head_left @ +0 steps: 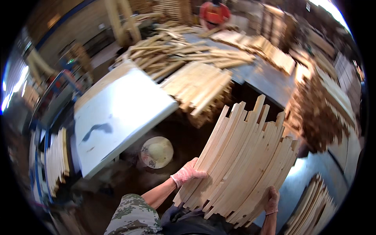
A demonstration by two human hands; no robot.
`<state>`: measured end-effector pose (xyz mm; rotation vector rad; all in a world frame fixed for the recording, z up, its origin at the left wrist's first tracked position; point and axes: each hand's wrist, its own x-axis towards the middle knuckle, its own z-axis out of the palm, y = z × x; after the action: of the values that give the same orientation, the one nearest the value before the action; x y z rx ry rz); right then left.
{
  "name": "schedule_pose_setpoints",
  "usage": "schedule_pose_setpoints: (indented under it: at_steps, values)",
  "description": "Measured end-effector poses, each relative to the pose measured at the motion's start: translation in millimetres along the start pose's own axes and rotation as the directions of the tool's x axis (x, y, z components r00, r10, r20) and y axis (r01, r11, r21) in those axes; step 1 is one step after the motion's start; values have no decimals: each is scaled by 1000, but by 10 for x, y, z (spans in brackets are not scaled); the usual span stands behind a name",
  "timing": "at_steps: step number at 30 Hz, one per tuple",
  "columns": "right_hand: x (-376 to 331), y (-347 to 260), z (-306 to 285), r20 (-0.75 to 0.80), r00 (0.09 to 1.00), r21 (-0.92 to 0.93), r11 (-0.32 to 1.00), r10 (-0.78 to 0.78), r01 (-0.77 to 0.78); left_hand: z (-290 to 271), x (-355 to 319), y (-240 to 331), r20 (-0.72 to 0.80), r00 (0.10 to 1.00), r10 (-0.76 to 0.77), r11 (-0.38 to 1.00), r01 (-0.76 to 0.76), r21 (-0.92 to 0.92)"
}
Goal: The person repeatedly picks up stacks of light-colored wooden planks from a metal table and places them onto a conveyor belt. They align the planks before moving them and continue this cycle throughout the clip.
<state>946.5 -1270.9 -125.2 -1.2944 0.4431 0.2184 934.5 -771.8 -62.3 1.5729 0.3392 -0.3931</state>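
Note:
A wide bundle of pale wooden slats (239, 160) lies side by side between my two hands, tilted in front of my body, its ends uneven. My left hand (190, 173), in a pinkish knit glove, grips the bundle's left edge with the thumb over the top. On the right edge, low down, my right hand (272, 200) in a similar glove presses in from the other side. The undersides of the slats and some of my fingers are hidden.
A white-topped table (121, 113) stands to the left, with a round pale-topped bucket (157, 152) beside it. Ahead are a stack of slats (199, 84) and a loose heap (172, 53). Tall wood stacks (317, 113) rise at right, near a metal table (319, 176). A person in red (214, 15) is beyond.

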Motion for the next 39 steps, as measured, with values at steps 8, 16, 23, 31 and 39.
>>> schedule_pose_setpoints:
  at_steps: [8, 16, 23, 31, 39]
  values:
    - [-221, -61, 3361, 435, 901, -116, 991, -7, 64, -2608, -1617, -386, -333, 938, 99, 941, -197, -275]
    - [-725, 613, 6294, 760, 591, -294, 954, 270, -59, -4543, -3171, -1173, -564, 814, -141, 810, -232, -538]
    - [-921, 1244, 7938, 710, 553, -530, 848, 436, 13, -5516, -3717, -1753, -666, 670, -327, 816, -156, -557]
    - [-1033, 1625, 9173, 792, 411, -501, 865, 452, 15, -6648, -3975, -1285, -836, 484, -259, 932, 354, -83]
    - [-1253, 2380, 10584, 824, 373, -467, 884, 427, 19, -7321, -4194, -906, -926, 48, -374, 682, 691, -240]
